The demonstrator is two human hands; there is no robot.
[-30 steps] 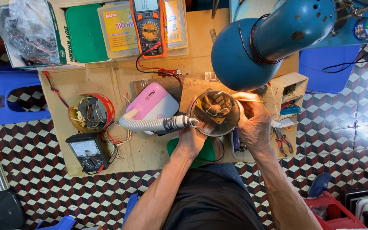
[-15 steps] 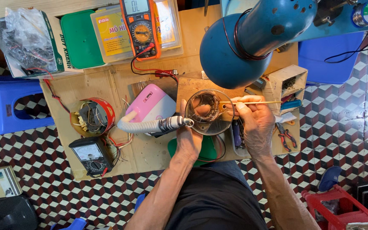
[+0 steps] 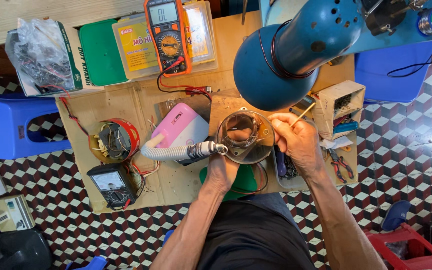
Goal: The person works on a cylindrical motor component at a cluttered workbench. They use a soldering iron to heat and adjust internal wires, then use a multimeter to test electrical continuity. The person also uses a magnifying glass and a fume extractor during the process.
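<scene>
— Lamp first, since it is the biggest thing: a blue desk lamp (image 3: 296, 55) with a round shade fills the upper right of the frame, hanging over a wooden work board (image 3: 126, 115) that covers the middle.

— And at the edges?

— A blue plastic stool (image 3: 11, 125) sits at the left edge, on a checked tile floor (image 3: 416, 150). In the upper left a cardboard box (image 3: 41, 55) holds a clear bag of small parts, with a green lid (image 3: 96, 50) just beside it. An orange multimeter (image 3: 168, 35) lies on a clear plastic case (image 3: 196, 45) at the top centre.

— What about the middle?

— A pink box-shaped unit (image 3: 181, 127) sits left of centre, and a ribbed grey hose (image 3: 168, 152) runs from it to a metal handpiece (image 3: 208, 148). Further left stands a red-rimmed coil (image 3: 115, 140), and below it a black analogue meter (image 3: 108, 182).

— And the hands?

— The left hand (image 3: 222, 172), just below centre, is closed around the round motor stator (image 3: 246, 136), which is held up over the board at the centre of the frame; the handpiece tip touches its left rim. The right hand (image 3: 301, 142), just right of the stator, has its fingers pinched together on a thin wooden stick (image 3: 303, 112) that points up and right toward a small open box of parts (image 3: 341, 107). Red-handled pliers (image 3: 340, 167) lie below that box.
</scene>
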